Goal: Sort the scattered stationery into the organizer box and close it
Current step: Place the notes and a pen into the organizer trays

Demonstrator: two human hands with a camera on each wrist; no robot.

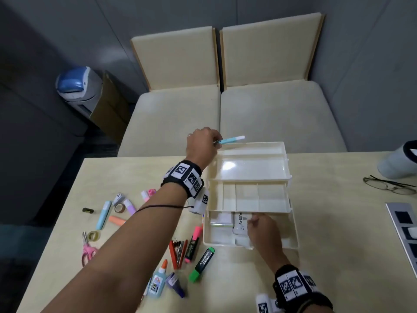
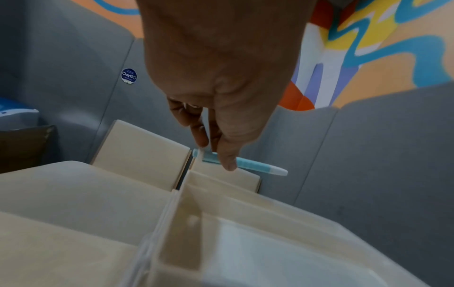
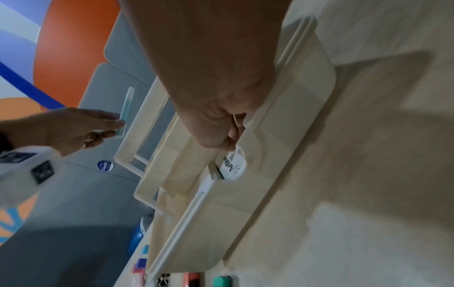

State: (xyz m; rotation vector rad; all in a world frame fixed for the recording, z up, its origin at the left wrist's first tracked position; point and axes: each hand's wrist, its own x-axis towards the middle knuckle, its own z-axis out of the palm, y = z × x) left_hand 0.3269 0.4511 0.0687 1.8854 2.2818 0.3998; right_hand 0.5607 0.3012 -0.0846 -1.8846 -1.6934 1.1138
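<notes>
The cream organizer box stands open in tiers on the table. Over the far left corner of its top tray my left hand pinches a light blue pen that points right. The left wrist view shows the left hand and the pen above the tray's corner. My right hand is in the bottom compartment. Its curled fingers pinch the edge of a clear Artline packet. A green highlighter, pink highlighter, glue bottle, pink scissors and tape rolls lie scattered left of the box.
Two cream chairs stand behind the table's far edge. Glasses and a white container sit at the right, with a grey tray at the right edge. The divided middle tray holds nothing.
</notes>
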